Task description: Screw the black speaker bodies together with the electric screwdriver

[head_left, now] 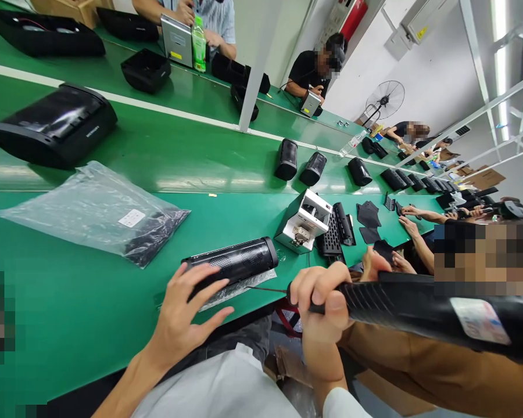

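A long black housing with a perforated grille lies on the green bench, resting partly on clear plastic wrap. My left hand is open at its near left end, fingers spread, with fingertips on or just over the housing. My right hand is wrapped round a black electric screwdriver, held nearly level. Its thin bit points left, toward the near side of the housing; whether the tip touches a screw is hard to see. Beyond the housing stands a small white-and-grey screw feeder.
A clear plastic bag with a label lies at left. Black perforated panels and black sheets lie right of the feeder. More housings stand along the raised green strip. A co-worker's hands are close on the right.
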Motion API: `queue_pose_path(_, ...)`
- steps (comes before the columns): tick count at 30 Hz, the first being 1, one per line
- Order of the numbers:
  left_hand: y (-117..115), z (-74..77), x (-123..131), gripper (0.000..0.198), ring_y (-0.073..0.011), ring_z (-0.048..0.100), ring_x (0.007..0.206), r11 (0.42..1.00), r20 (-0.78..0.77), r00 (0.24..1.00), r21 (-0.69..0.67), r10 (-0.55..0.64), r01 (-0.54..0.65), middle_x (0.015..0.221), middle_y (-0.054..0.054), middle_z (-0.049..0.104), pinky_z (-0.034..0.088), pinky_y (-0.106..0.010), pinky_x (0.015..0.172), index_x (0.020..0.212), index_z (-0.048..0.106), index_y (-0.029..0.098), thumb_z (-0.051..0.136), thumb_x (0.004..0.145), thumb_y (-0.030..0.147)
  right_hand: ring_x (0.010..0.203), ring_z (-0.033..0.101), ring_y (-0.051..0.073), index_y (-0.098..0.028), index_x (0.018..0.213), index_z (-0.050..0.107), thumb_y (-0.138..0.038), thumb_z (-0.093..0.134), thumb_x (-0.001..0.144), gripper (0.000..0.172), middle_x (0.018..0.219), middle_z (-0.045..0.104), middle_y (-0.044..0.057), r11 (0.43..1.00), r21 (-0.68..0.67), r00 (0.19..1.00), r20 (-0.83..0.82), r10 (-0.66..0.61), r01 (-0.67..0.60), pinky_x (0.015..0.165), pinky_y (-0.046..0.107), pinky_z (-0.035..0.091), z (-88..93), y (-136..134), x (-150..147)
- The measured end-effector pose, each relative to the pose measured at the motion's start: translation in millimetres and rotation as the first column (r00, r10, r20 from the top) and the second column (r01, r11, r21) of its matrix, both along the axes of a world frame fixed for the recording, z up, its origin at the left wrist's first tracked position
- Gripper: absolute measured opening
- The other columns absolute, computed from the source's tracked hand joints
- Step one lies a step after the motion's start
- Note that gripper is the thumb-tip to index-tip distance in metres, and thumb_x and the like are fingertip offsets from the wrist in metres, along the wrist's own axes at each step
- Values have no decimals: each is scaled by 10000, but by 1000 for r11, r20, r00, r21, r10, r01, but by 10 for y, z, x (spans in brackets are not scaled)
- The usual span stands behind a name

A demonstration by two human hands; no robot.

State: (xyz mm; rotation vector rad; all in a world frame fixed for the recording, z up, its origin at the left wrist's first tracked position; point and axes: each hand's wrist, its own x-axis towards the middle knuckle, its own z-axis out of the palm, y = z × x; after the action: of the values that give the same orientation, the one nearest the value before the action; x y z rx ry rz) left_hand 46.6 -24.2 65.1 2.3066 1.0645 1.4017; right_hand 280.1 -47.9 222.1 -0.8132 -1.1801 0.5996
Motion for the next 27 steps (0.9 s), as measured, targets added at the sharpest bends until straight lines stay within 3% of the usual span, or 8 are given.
queue_pose_path(3, -2, 281, 205, 277, -252, 809, 1221, 994, -46, 993, 24, -107, 108, 1277, -34, 838, 341, -571, 1459, 1333, 766, 322, 809, 1064, 274, 436, 542, 144, -281, 847, 610, -479, 689, 1124, 350, 555, 527, -77, 999, 9, 999, -27, 32, -32, 445, 283, 506, 84, -151, -18)
queue_pose_path(5, 12, 354, 282, 160, -216, 824, 1124, 986, -38, 986, -8, -165, 164, 1168, 7, 860, 315, -558, 1465, 1205, 787, 317, 777, 1078, 220, 415, 533, 148, -279, 807, 606, -506, 724, 1099, 388, 522, 498, -77, 999, 10, 999, -33, 42, -41, 417, 290, 492, 143, -211, -62)
queue_pose_path(8, 22, 345, 294, 194, -182, 829, 1036, 974, 11, 976, -48, -219, 219, 1051, 58, 867, 311, -550, 1459, 1096, 805, 329, 746, 1077, 144, 291, 383, 112, -282, 867, 665, -465, 734, 1095, 301, 489, 386, -121, 994, 102, 997, -70, 33, -26, 296, 270, 395, 246, -227, -153)
queue_pose_path(11, 16, 311, 253, 182, -173, 833, 977, 960, 93, 962, -93, -256, 264, 1006, 85, 873, 366, -529, 1432, 1073, 826, 356, 775, 1073, 182, 214, 223, 69, -332, 1095, 728, -375, 736, 1110, 46, 514, 328, -163, 975, 220, 993, -114, 9, 17, 206, 217, 273, 350, -202, -204)
queue_pose_path(14, 2, 309, 225, 141, -169, 840, 951, 938, 167, 945, -156, -283, 309, 994, 104, 879, 417, -517, 1410, 1068, 847, 384, 814, 1073, 248, 204, 261, 69, -375, 1184, 716, -373, 703, 1139, 48, 511, 367, -163, 974, 225, 996, -76, 55, -37, 194, 193, 222, 417, -198, -187)
queue_pose_path(20, -37, 317, 264, 128, -182, 858, 958, 898, 279, 909, -227, -310, 376, 936, 104, 876, 402, -563, 1443, 1026, 858, 382, 797, 1110, 307, 222, 323, 80, -311, 1006, 645, -434, 627, 1172, 207, 488, 376, -147, 981, 175, 995, -33, 92, -84, 214, 207, 276, 478, -214, -159)
queue_pose_path(23, -36, 297, 257, 126, -181, 871, 1077, 878, 263, 890, -208, -373, 430, 1066, 90, 901, 429, -546, 1441, 1210, 839, 396, 770, 1133, 323, 242, 292, 62, -322, 1196, 704, -342, 664, 1168, 53, 536, 381, -152, 967, 219, 988, -47, 145, -132, 222, 202, 245, 525, -189, -194)
queue_pose_path(27, 36, 178, 19, 671, -328, 712, 1518, 959, 69, 962, -89, -263, 268, 1635, -87, 732, 488, -641, 1391, 1689, 603, 395, 850, 1068, 448, 298, 380, 89, -296, 1109, 723, -344, 714, 1135, 55, 557, 405, -134, 973, 215, 992, -68, 103, -86, 289, 240, 358, 414, -202, -150)
